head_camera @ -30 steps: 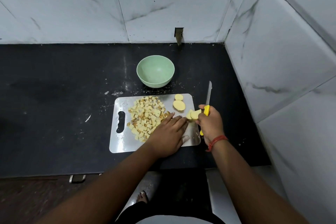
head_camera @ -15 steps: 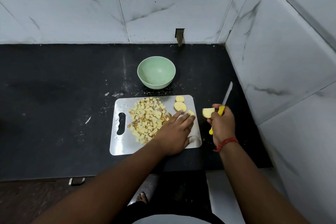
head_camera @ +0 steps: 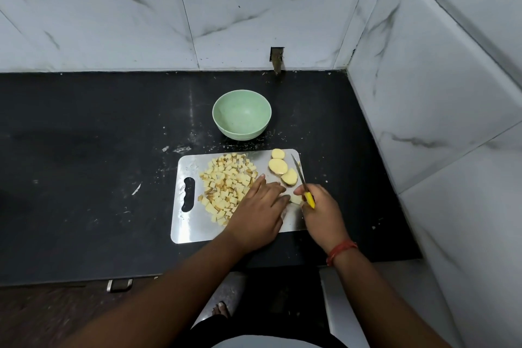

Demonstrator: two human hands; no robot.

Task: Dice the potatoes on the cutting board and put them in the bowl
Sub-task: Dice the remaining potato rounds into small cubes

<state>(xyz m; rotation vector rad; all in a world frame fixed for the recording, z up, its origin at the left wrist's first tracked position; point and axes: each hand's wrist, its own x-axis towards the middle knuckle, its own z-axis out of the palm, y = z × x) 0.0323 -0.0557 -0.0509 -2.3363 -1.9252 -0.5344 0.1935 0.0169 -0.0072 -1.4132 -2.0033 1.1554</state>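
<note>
A steel cutting board (head_camera: 186,223) lies on the black counter. A heap of diced potato (head_camera: 226,186) covers its left-middle. Three potato slices (head_camera: 278,166) lie in a row at its far right corner. My left hand (head_camera: 258,209) rests flat on the board beside the heap, fingers straight, fingertips near a small potato piece (head_camera: 296,199). My right hand (head_camera: 322,213) grips a yellow-handled knife (head_camera: 303,188), its blade pointing away over the nearest slice. The green bowl (head_camera: 241,118) stands empty just beyond the board.
Tiled walls close the counter at the back and on the right (head_camera: 423,93). White crumbs dot the counter (head_camera: 84,164) around the board. The counter's front edge runs just below the board, with a drawer handle (head_camera: 120,285) under it.
My right hand has come back from the right of the board to over its right edge, and the slice it held now lies with the others. The left hand has barely moved.
</note>
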